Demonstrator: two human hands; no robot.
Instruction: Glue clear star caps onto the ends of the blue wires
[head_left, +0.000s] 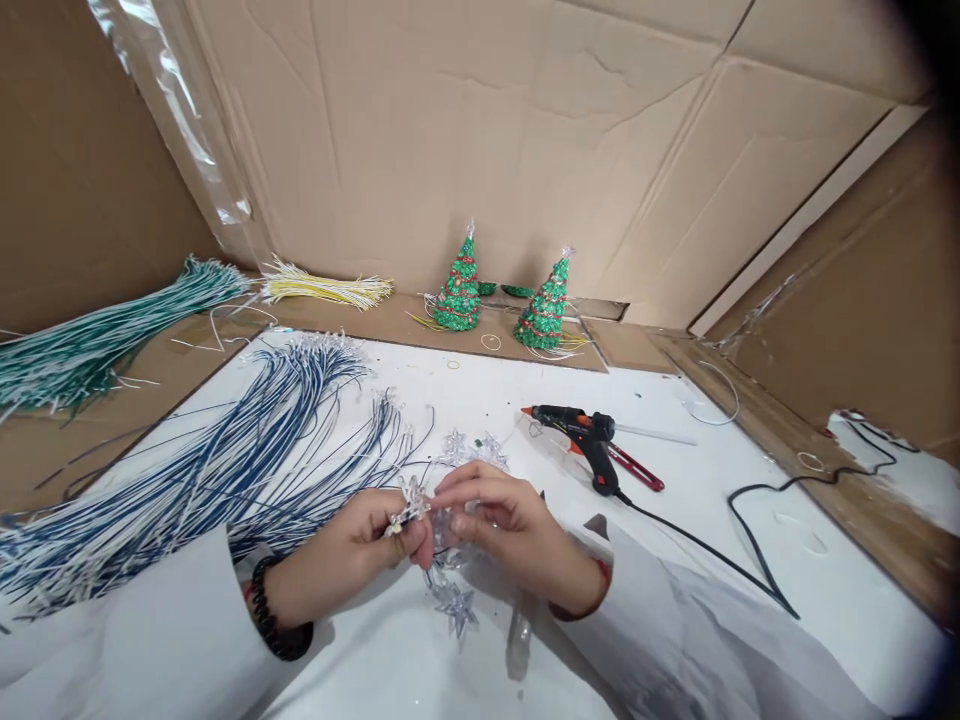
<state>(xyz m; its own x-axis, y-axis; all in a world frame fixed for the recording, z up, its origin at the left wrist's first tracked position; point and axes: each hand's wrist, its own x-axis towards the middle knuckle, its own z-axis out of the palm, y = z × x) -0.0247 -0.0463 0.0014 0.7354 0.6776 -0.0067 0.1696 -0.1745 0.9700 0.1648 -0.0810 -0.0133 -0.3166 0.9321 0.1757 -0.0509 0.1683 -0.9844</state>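
Crowding the left of the white board (pixel 345 670), blue-and-white wires (pixel 247 430) run right up behind the left hand (pixel 375 535). Beyond the right hand (pixel 506 515), a glue gun (pixel 581 430) lies over a red tool (pixel 636 470), its black cord (pixel 697 546) trailing rightward; two small trees (pixel 459 290) stand farther back. Other clear stars (pixel 457 608) lie near and beyond the hands. Pinched between left thumb and fingers, a clear piece (pixel 412 496) pokes above the fingertips; right fingertips meet its side, their grip unclear.
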